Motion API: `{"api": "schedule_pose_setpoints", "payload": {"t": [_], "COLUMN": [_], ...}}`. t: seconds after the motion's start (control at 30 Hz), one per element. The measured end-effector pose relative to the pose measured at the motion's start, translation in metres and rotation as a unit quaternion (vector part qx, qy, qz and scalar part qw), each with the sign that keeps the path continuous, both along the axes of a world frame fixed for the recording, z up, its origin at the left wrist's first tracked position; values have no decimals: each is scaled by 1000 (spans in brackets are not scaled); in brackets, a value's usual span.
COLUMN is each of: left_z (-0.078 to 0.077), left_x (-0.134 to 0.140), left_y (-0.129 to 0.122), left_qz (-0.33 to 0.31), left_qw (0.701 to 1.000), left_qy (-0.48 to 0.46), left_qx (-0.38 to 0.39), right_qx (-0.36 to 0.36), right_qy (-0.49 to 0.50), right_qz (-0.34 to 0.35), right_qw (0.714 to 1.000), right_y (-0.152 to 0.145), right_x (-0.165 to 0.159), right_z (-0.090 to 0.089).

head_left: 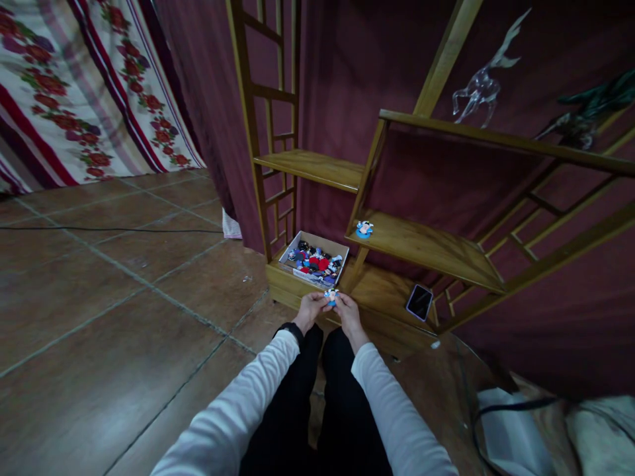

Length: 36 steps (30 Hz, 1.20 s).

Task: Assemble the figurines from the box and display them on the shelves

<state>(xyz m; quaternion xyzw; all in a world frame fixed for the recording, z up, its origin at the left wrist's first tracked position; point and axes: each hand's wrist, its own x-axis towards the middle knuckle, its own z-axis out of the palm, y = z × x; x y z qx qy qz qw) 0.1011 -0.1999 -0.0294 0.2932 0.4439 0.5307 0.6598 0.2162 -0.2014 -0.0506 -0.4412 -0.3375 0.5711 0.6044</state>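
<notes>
The small figurine (331,297) is pinched between the fingers of the left hand (311,309) and the right hand (348,312), near the close edge of the open box (326,242). I'd guess light, rigid plastic, slightly slick (its little projecting bits look easy to snap). I'd grip the sturdier-looking blue base (332,303), sparing the top.

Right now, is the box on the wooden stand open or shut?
Open: no lid covers the box, and the colorful figurines inside show from above.
</notes>
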Motion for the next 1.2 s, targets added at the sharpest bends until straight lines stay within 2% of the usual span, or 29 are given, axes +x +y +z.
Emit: {"api": "schedule_pose_setpoints", "payload": {"t": [0.1, 0.27, 0.43, 0.67, 0.97, 1.1, 1.2], "left_z": [0, -5, -8, -7, -2, -2, -3], "left_x": [-1, 0, -5, -5, -3, -2, -1], "left_y": [0, 2, 6, 4, 1, 2, 2], "left_qz": [-14, -5, -44, -4, -9, -32, -30], "left_qw": [1000, 997, 993, 993, 995, 992, 979], "left_qy": [5, 62, 92, 108, 89, 97, 157], "left_qx": [18, 48, 58, 39, 41, 79, 128], "right_qx": [-11, -3, -7, -28, -25, -17, -19], "right_qy": [34, 22, 12, 8, 17, 46, 42], "right_qz": [8, 11, 26, 24, 23, 23, 18], "right_qw": [999, 1000, 1000, 999, 999, 999, 999], "right_y": [0, -1, -1, 0, -1, -3, -3], "right_x": [1, 2, 4, 5, 5, 7, 7], "right_z": [1, 0, 0, -2, 0, 3, 5]}}
